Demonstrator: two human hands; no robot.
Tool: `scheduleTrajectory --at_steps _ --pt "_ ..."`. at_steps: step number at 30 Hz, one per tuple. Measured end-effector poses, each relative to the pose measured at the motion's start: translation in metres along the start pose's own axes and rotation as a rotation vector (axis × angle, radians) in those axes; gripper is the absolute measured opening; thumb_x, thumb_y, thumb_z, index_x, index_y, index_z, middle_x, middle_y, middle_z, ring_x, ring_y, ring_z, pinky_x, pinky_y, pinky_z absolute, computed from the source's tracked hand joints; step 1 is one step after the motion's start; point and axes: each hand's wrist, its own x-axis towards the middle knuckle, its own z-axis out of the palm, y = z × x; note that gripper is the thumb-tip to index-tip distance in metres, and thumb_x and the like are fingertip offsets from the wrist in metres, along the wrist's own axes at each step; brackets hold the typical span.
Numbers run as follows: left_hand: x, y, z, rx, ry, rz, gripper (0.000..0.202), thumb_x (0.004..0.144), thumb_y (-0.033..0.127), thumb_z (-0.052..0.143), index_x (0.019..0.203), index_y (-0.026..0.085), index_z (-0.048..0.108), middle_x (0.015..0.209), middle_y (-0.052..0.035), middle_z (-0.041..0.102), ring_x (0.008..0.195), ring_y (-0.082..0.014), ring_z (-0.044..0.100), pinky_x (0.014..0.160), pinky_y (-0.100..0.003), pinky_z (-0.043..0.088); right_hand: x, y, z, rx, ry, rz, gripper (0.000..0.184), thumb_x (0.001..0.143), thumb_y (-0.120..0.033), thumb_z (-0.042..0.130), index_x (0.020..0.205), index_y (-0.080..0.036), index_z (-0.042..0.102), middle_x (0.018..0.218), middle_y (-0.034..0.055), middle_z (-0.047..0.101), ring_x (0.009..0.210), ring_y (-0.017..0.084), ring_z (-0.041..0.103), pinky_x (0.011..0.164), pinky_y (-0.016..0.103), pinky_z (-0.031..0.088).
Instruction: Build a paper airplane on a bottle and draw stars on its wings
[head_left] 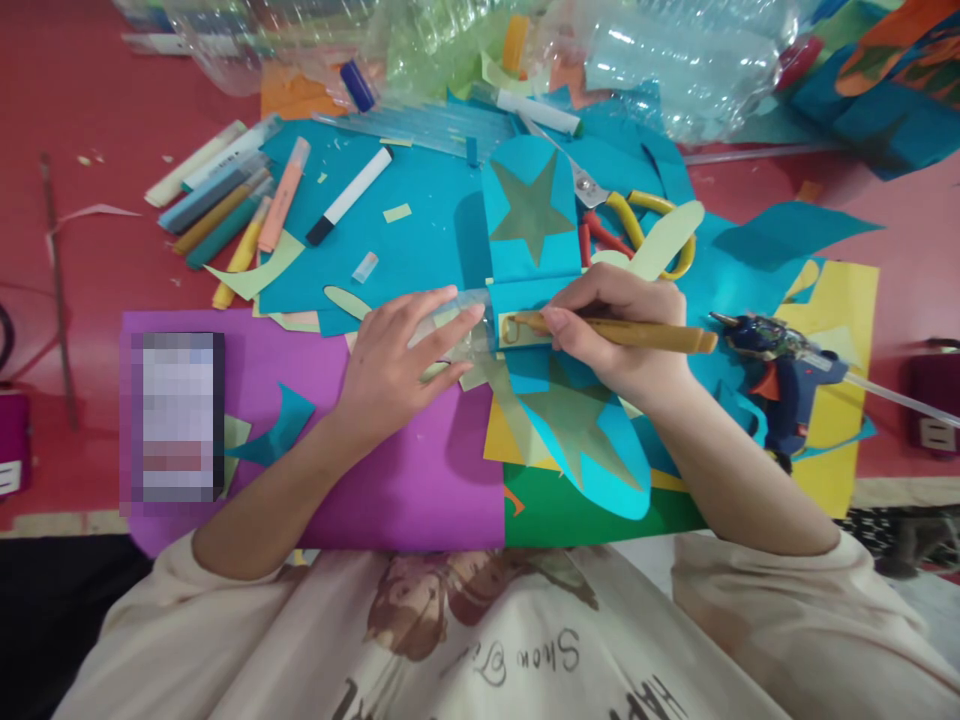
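My right hand (630, 330) is closed round a brown marker (652, 335), its tip on a small pale yellow strip (529, 328). A curved mark shows at the strip's left end. The strip lies on a blue paper band (521, 295), which appears wrapped round a clear plastic bottle (474, 320). My left hand (405, 355) rests on the bottle with fingers spread, steadying it. Blue paper wings with olive stars, an upper wing (532, 205) and a lower wing (592, 430), stick out on either side of the band.
Scissors (600, 195) with yellow handles lie beyond my right hand; a glue gun (787, 375) lies to the right. Several markers (225, 200) and a black-capped marker (349, 195) lie at upper left. A phone (180, 415) rests on purple paper (420, 480). Clear bottles (660, 60) stand behind.
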Motion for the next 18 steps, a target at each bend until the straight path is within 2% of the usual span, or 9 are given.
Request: scheduleTrajectory --at_steps 8,14,18 --pt "0.0005 0.0005 -0.0008 -0.028 -0.024 -0.026 0.043 0.098 0.049 0.049 0.136 0.030 0.053 0.132 -0.0089 0.061 0.120 -0.0251 0.058 0.099 -0.037 0.046 -0.0020 0.0003 0.0016 -0.017 0.031 -0.049 0.036 0.087 -0.046 0.062 0.063 -0.019 0.059 0.056 0.0002 0.058 0.047 0.010 0.047 0.044 0.026 0.037" --pt "0.0008 0.0012 -0.0016 -0.032 -0.071 -0.059 0.044 0.099 0.051 0.046 0.137 0.032 0.052 0.134 -0.0085 0.060 0.121 -0.0253 0.057 0.099 -0.038 0.045 -0.0005 -0.0027 -0.0010 -0.024 -0.039 -0.038 0.036 0.086 -0.043 0.064 0.060 -0.019 0.058 0.054 -0.0002 0.057 0.047 0.010 0.047 0.043 0.026 0.036" --pt "0.0007 0.0013 -0.0017 -0.009 -0.066 -0.052 0.043 0.099 0.051 0.045 0.136 0.032 0.052 0.133 -0.0082 0.060 0.121 -0.0244 0.057 0.099 -0.037 0.045 -0.0014 -0.0024 -0.0021 -0.034 -0.061 -0.043 0.030 0.085 -0.033 0.064 0.059 -0.020 0.057 0.054 -0.0003 0.059 0.047 0.010 0.047 0.043 0.025 0.038"
